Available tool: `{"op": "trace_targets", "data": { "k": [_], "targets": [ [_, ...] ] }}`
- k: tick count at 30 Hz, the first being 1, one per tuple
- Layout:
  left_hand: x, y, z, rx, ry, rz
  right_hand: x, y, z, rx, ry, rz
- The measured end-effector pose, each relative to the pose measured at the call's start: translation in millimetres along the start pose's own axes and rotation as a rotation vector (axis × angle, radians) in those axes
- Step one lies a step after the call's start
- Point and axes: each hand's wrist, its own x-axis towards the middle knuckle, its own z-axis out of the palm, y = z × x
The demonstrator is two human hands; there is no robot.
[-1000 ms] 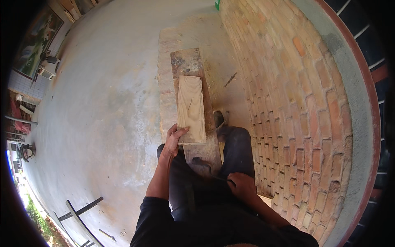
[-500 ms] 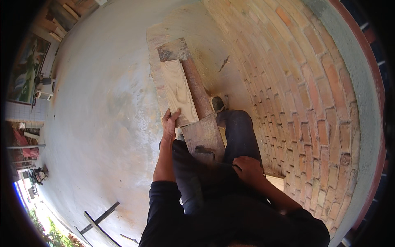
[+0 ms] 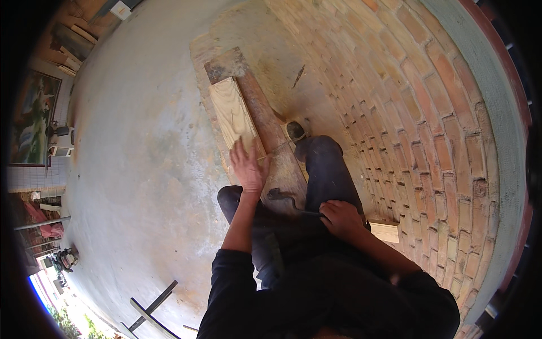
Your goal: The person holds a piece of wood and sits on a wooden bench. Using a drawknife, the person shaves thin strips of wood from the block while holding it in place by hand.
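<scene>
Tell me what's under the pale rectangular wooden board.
Under the board, a long, stained brown wooden plank shows at the far end and right side; its covered part is hidden.

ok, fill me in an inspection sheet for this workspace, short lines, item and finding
surface: worn bench, stained at its far end
job's things: pale board lying lengthwise on the bench; dark cranked tool near the person's lap
clutter: black frame at lower left; dark strip near the wall; wood block at right
hands: left spread at the board's near end, blurred, contact unclear; right closed on the tool's end
cables: nothing seen
surroundings: grey floor, brick wall at right
</scene>
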Motion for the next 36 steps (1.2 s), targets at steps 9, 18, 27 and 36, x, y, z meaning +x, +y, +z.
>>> {"op": "trace_targets", "data": {
  "k": [9, 18, 27, 36],
  "targets": [
    [4, 10, 31, 0.102, -0.303, 0.142, -7, -1, 7, -0.033, 0.003, -0.033],
    [3, 2, 14, -0.110, 0.035, 0.047, -11, 3, 8, -0.053, 0.022, -0.041],
    [37, 8, 25, 0.106, -0.200, -0.588, -2, 1, 9, -0.009, -0.036, 0.003],
    [56, 27, 36, 0.127, -0.111, -0.550, 18, 3, -10, 0.059, -0.121, 0.092]
  ]
}}
